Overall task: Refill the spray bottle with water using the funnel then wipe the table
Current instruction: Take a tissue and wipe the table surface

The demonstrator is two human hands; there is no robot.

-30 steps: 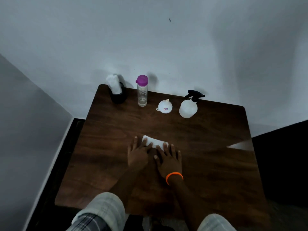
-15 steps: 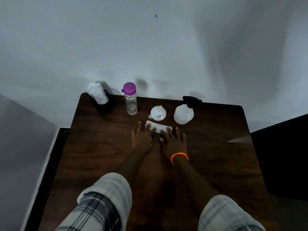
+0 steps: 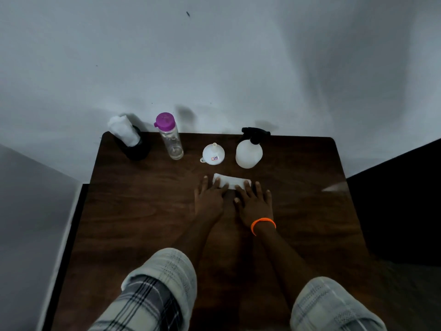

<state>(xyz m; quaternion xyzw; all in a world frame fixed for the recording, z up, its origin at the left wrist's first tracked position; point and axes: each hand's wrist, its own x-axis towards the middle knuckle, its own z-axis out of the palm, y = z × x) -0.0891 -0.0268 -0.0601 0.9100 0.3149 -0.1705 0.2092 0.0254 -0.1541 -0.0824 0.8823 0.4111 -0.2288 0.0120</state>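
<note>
A: Start big: the dark wooden table (image 3: 143, 223) fills the view, and both of the person's hands are flat on it, pressing a folded white wipe (image 3: 232, 180) near the middle.

B: So the wiping is under way. The left hand (image 3: 210, 199) lies with straight fingers on the wipe's near-left edge, and the right hand (image 3: 254, 204), the one with the orange wristband (image 3: 263, 224), lies spread on its right end. Neither hand is curled round anything.

A: The refill looks finished, judging by the layout. The spray bottle (image 3: 249, 151) stands at one o'clock from the wipe with its black trigger head screwed on.

B: Its white body is too cloudy to read a water level, though. The clear bottle with the purple cap (image 3: 170, 139) at eleven o'clock stands capped and looks nearly empty.

A: Further out at ten o'clock, a black holder (image 3: 136, 150) has white tissue (image 3: 124, 130) poking from its top.

B: Smallest last: the white funnel (image 3: 213, 154) sits at twelve o'clock, mouth down, spout up, just beside the sprayer and out of use.

A: What remains, most likely, is covering the rest of the tabletop.
</note>
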